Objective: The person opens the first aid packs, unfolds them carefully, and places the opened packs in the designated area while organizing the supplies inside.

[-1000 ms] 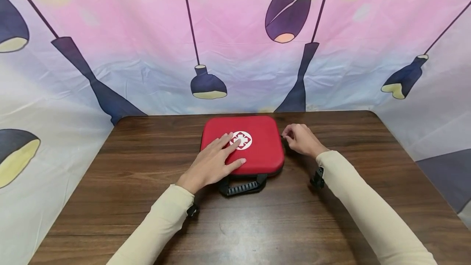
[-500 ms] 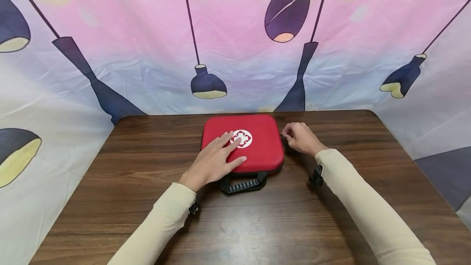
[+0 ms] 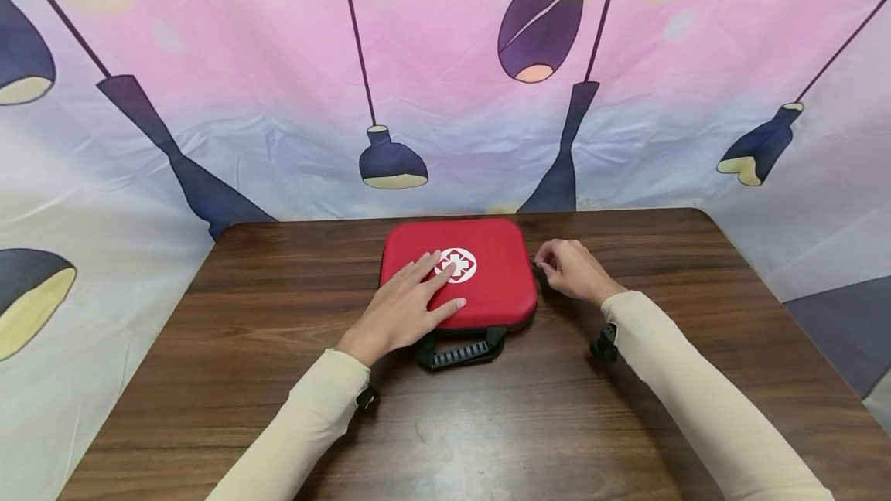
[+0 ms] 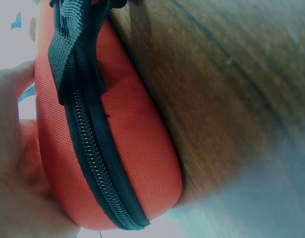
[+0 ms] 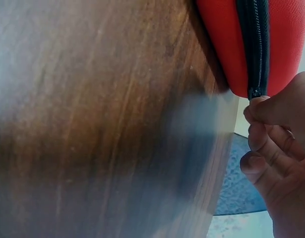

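Observation:
A red first-aid case (image 3: pixel 490 242) with a white cross emblem lies flat on the wooden table, its black carry handle (image 3: pixel 461 355) towards me. My left hand (image 3: pixel 400 308) rests spread on the lid, fingertips over the emblem. At the case's right side, my right hand (image 3: pixel 574 270) pinches the zipper pull between thumb and index finger; the pull itself is mostly hidden by them. The right wrist view shows the zipper slider (image 5: pixel 255 92) just above those fingertips. Along the front side, the zipper (image 4: pixel 95 158) has its teeth joined in the left wrist view.
The wooden table (image 3: pixel 278 292) extends around the case on all sides. Behind it hangs a cloth backdrop (image 3: pixel 292 168) printed with lamps, close to the table's far edge.
My right hand, still pinching the zipper pull, has shifted slightly towards me along the case's right side. The left hand stays in place on the lid.

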Demonstrator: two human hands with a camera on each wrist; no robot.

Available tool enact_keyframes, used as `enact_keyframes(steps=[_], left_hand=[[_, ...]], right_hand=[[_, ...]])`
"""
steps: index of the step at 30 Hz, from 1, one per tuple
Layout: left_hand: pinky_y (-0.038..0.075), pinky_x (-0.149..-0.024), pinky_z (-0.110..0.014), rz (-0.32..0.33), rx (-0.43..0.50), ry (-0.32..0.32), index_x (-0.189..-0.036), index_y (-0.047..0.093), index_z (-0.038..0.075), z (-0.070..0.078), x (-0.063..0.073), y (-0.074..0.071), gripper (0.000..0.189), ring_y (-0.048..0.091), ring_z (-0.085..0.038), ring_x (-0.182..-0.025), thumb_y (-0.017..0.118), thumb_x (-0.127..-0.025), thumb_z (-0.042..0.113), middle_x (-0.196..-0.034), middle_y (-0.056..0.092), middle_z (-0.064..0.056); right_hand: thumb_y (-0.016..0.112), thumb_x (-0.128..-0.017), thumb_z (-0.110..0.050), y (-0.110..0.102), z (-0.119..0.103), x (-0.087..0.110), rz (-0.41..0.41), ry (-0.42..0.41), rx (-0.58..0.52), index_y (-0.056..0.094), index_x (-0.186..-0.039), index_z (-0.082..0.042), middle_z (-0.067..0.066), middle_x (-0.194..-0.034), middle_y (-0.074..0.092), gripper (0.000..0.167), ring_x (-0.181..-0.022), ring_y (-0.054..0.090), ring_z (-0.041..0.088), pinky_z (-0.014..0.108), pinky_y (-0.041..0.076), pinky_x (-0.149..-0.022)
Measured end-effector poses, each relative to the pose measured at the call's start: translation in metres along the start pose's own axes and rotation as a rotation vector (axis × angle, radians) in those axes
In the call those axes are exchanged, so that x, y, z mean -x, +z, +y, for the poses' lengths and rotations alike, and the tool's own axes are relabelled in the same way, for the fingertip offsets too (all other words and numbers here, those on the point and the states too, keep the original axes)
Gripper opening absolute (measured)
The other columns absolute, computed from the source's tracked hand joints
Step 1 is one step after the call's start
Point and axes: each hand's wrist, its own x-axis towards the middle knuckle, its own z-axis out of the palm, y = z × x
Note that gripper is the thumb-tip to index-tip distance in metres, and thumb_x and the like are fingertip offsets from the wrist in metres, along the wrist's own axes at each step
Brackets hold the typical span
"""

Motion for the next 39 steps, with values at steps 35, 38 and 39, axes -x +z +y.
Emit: enact_keyframes(steps=[35, 38, 39], left_hand=[[0.015, -0.124, -0.043, 0.002, 0.006, -0.014, -0.157, 0.04, 0.018, 0.001, -0.008, 0.003, 0.073, 0.019, -0.029, -0.154, 0.05, -0.099, 0.061, -0.166, 0.024, -0.012], [0.015, -0.124, -0.043, 0.004, 0.007, -0.014, -0.157, 0.04, 0.018, 0.001, -0.008, 0.003, 0.073, 0.019, -0.029, -0.154, 0.051, -0.098, 0.061, -0.166, 0.024, -0.012], [0.015, -0.124, -0.043, 0.005, 0.007, -0.013, -0.157, 0.04, 0.018, 0.001, -0.008, 0.003, 0.073, 0.019, -0.029, -0.154, 0.051, -0.098, 0.061, -0.166, 0.024, -0.012]], right_hand=[[0.068, -0.089, 0.002, -0.002, -0.008, 0.026, 0.026, -0.026, 0.005, 0.072, -0.092, -0.002, 0.006, -0.086, 0.07, 0.007, -0.075, 0.065, 0.018, 0.039, 0.055, -0.069], [0.068, -0.089, 0.001, -0.002, -0.009, 0.029, 0.021, -0.03, 0.003, 0.073, -0.092, -0.002, 0.006, -0.086, 0.07, 0.007, -0.075, 0.065, 0.016, 0.038, 0.055, -0.069], [0.068, -0.089, 0.001, -0.003, -0.01, 0.03, 0.02, -0.03, 0.004, 0.073, -0.092, -0.002, 0.006, -0.086, 0.07, 0.007, -0.075, 0.065, 0.016, 0.038, 0.055, -0.069]])
